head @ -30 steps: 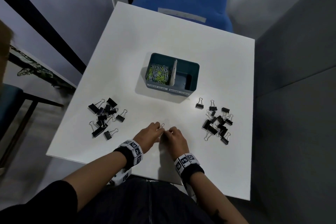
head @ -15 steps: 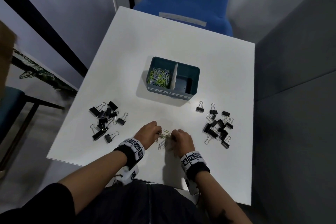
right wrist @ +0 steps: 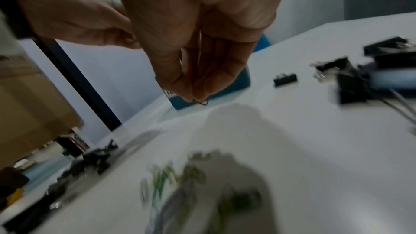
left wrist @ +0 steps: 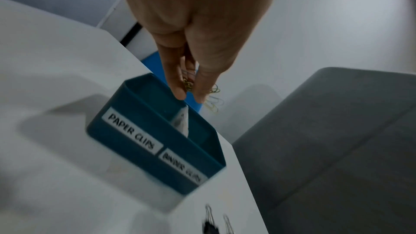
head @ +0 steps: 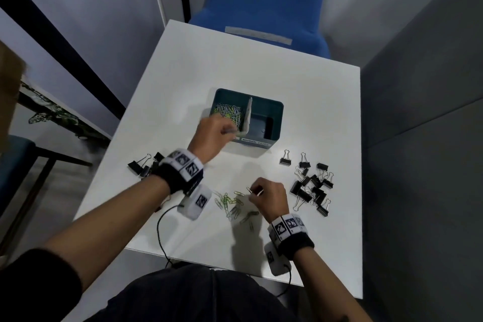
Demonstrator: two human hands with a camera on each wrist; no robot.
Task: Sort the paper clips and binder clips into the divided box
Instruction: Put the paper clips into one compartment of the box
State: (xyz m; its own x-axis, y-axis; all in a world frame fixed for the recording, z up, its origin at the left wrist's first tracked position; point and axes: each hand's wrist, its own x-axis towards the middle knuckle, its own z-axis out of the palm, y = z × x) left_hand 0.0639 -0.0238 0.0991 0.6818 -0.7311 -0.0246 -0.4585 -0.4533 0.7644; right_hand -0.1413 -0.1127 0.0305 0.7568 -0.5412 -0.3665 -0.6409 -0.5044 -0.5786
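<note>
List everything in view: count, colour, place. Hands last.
Table: one, white, under everything.
Divided box: one, teal, table centre; labels read paper clips and binder clips.
Paper clips in box: many, green and pale, left compartment; right compartment looks empty.
Loose paper clips: a small pile, green and silver, near table edge between the hands.
Binder clips, left pile: several, black, partly hidden by the wrist.
Binder clips, right pile: a dozen or so, black.
Chair: one, blue, beyond the table.
Left hand: pinches paper clips at the box.
Right hand: pinches one paper clip above the loose pile.
</note>
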